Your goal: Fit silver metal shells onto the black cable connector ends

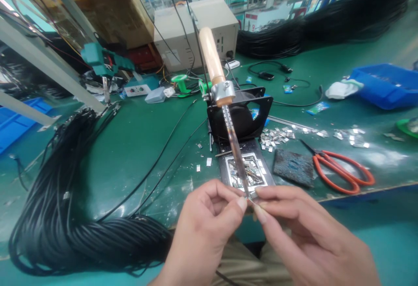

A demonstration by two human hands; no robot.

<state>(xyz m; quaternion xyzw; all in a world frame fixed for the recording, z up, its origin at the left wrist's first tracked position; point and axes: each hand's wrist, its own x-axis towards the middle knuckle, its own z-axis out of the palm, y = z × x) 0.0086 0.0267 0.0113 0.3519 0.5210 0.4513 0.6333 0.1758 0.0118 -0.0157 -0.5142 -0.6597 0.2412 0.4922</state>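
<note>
A soldering iron [240,159] with a wooden handle [210,55] is held in a metal clamp, its tip slanting down to my fingertips. My left hand [209,216] is closed in a pinch just left of the tip; the small piece in it is mostly hidden. From the right, my right hand [300,229] pinches a thin pale wire [252,201] close under the tip. Beneath the iron, a white-rimmed tray [230,177] holds many small metal pieces. A black cable [225,278] runs below my left hand.
Orange-handled scissors [342,170] lie beside a dark sponge pad [293,167] at right. Loose metal pieces [277,137] are scattered behind. A black fan [240,116] stands behind the iron. A thick black cable bundle [58,216] fills the left; a blue bin [387,85] sits far right.
</note>
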